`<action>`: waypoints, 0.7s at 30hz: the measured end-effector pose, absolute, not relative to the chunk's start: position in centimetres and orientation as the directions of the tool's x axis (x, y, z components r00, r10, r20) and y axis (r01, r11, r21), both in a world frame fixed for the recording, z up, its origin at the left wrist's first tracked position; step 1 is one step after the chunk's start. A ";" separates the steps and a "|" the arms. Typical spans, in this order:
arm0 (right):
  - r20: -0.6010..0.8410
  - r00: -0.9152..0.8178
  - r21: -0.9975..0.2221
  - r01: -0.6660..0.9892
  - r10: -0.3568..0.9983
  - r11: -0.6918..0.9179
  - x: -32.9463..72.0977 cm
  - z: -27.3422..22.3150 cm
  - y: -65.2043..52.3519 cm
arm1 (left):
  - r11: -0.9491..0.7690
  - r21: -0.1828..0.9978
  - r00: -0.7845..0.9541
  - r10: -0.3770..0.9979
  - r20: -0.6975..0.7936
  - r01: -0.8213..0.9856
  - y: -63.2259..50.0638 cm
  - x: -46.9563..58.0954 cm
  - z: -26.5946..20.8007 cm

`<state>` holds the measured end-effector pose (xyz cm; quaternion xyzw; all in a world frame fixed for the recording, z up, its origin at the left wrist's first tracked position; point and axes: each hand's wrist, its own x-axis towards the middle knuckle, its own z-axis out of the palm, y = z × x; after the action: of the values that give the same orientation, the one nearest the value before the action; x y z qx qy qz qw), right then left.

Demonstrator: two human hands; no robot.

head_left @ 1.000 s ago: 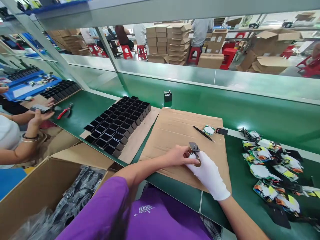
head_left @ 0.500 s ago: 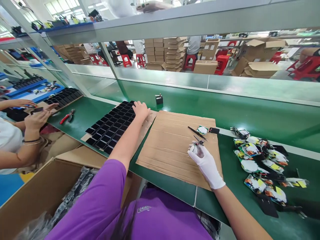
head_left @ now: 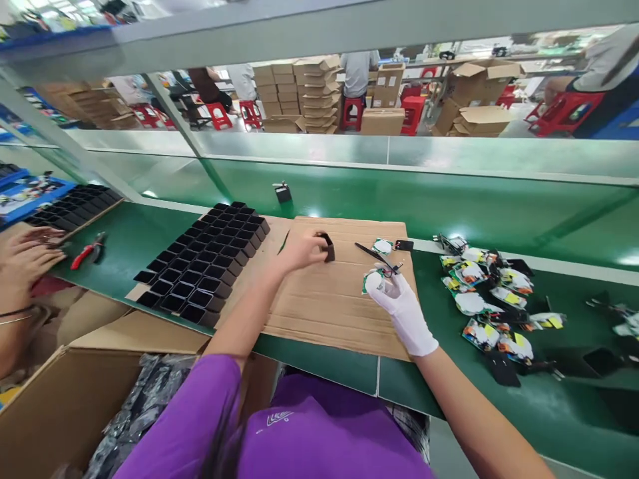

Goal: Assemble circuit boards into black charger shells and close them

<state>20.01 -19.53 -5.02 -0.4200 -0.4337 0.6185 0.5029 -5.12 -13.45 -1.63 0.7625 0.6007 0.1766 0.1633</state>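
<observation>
My bare left hand (head_left: 303, 250) grips a black open-topped plastic case (head_left: 327, 249) over the cardboard sheet (head_left: 319, 309). My right hand (head_left: 397, 299), in a white glove, is closed on a small circuit board (head_left: 368, 282) with a white pad and dark wires. Just beyond that hand lies a thin black tool (head_left: 368, 251), its kind unclear. A second circuit board (head_left: 383, 246) with a white pad lies on the sheet, near a flat black piece (head_left: 404, 245). Rows of black cases (head_left: 200, 256) stand left of the sheet.
Wired circuit boards (head_left: 492, 293) lie heaped at the right. Red-handled pliers (head_left: 88, 251) rest on the green bench at the left, near a co-worker's hands (head_left: 30, 256). A single black case (head_left: 282, 192) stands at the back. An open carton (head_left: 64, 392) is at the lower left.
My left hand has come from the rows of cases rightward to the cardboard with one black case. The right hand still holds its circuit board. The camera view has shifted right.
</observation>
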 end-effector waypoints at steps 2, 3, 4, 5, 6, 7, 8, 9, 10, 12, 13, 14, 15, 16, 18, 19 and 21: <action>-0.056 -0.115 -0.957 -0.276 0.992 -0.086 20.3 -4.7 -19.3 | -0.311 0.514 0.337 0.940 0.044 0.800 -14.9 -4.0 -3.0; -0.040 -0.097 -0.959 -0.274 0.994 -0.065 20.4 -4.6 -19.2 | -0.334 0.537 0.373 0.927 0.038 0.775 -15.4 -3.7 -3.7; -0.024 -0.086 -0.962 -0.270 0.996 -0.047 20.5 -4.5 -19.1 | -0.348 0.554 0.394 0.918 0.039 0.756 -15.8 -3.7 -4.3; -0.009 -0.077 -0.964 -0.264 0.997 -0.030 20.5 -4.5 -19.0 | -0.349 0.573 0.396 0.917 0.046 0.741 -15.9 -3.7 -4.8; 0.002 -0.071 -0.967 -0.256 0.997 -0.016 20.6 -4.6 -18.9 | -0.333 0.597 0.376 0.925 0.057 0.729 -16.0 -3.8 -5.3; 0.009 -0.071 -0.969 -0.247 0.997 -0.009 20.6 -4.6 -18.9 | -0.304 0.626 0.342 0.938 0.064 0.718 -15.9 -3.8 -5.7; 0.012 -0.074 -0.972 -0.237 0.997 -0.006 20.6 -4.7 -18.8 | -0.266 0.657 0.302 0.951 0.062 0.705 -15.8 -3.9 -6.0; 0.015 -0.080 -0.974 -0.225 0.997 -0.004 20.6 -4.8 -18.8 | -0.228 0.686 0.265 0.963 0.054 0.691 -15.7 -3.8 -6.2; 0.020 -0.088 -0.977 -0.214 0.996 0.001 20.7 -4.8 -18.8 | -0.195 0.708 0.236 0.971 0.041 0.678 -15.6 -3.7 -6.3; 0.042 -0.115 -0.980 -0.199 0.993 0.018 20.9 -4.9 -18.8 | -0.183 0.729 0.226 0.973 0.040 0.660 -15.9 -3.1 -6.1; 0.057 -0.128 -0.980 -0.194 0.990 0.031 21.0 -4.8 -18.8 | -0.206 0.732 0.237 0.969 0.062 0.649 -16.2 -2.7 -5.9; 0.074 -0.139 -0.980 -0.192 0.988 0.046 21.2 -4.7 -18.9 | -0.240 0.736 0.254 0.962 0.095 0.633 -16.6 -2.3 -5.6; 0.090 -0.149 -0.980 -0.192 0.985 0.060 21.4 -4.5 -19.0 | -0.281 0.740 0.276 0.952 0.133 0.611 -17.1 -1.8 -5.2; 0.106 -0.158 -0.978 -0.193 0.982 0.074 21.5 -4.3 -19.2 | -0.322 0.747 0.301 0.938 0.170 0.582 -17.6 -1.3 -4.9; 0.136 -0.173 -0.976 -0.194 0.976 0.101 21.9 -3.9 -19.5 | -0.390 0.765 0.338 0.911 0.238 0.513 -18.5 -0.4 -4.5; 0.148 -0.179 -0.974 -0.195 0.973 0.112 22.0 -3.7 -19.7 | -0.416 0.773 0.348 0.899 0.268 0.479 -18.8 -0.1 -4.4; 0.160 -0.189 -0.973 -0.197 0.969 0.123 22.1 -3.3 -19.9 | -0.458 0.781 0.352 0.878 0.324 0.424 -19.3 0.4 -4.4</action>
<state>22.13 -19.89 -3.27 -0.3606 -0.5347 0.5555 0.5248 0.39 -19.27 -4.40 0.7654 0.4252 0.3784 0.3003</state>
